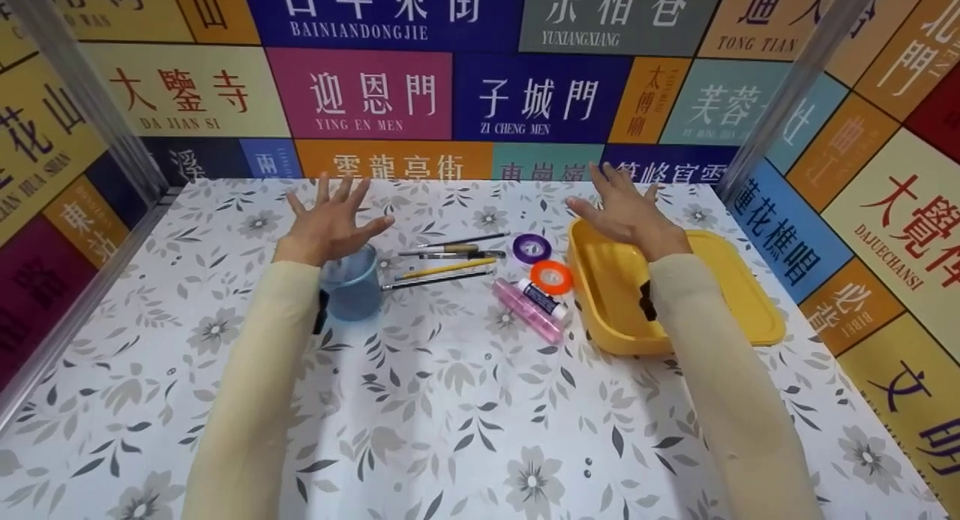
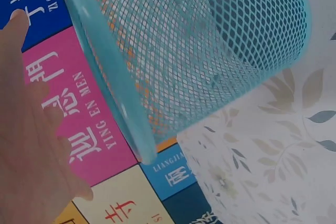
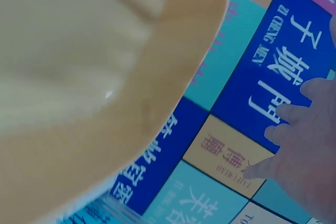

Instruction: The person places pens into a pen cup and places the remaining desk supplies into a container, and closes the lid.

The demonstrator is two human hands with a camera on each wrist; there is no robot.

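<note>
My left hand (image 1: 326,223) is held up with its fingers spread and nothing in it, just over a light-blue mesh pen holder (image 1: 355,291). The left wrist view has that mesh holder (image 2: 199,51) beside the hand (image 2: 37,129). On the other side, my right hand (image 1: 630,212) is raised with fingers spread and empty, over a yellow plastic box (image 1: 615,287). In the right wrist view the box (image 3: 173,72) fills the upper left, and the hand (image 3: 302,145) shows at the right edge.
Between the hands lie a yellow pencil (image 1: 450,269), several pens and brushes, a purple ring (image 1: 532,247), an orange ring (image 1: 551,278), a glue stick (image 1: 544,299) and a pink translucent tube (image 1: 527,311). A yellow lid (image 1: 742,295) lies right of the box. Printed panels (image 1: 360,92) enclose the table.
</note>
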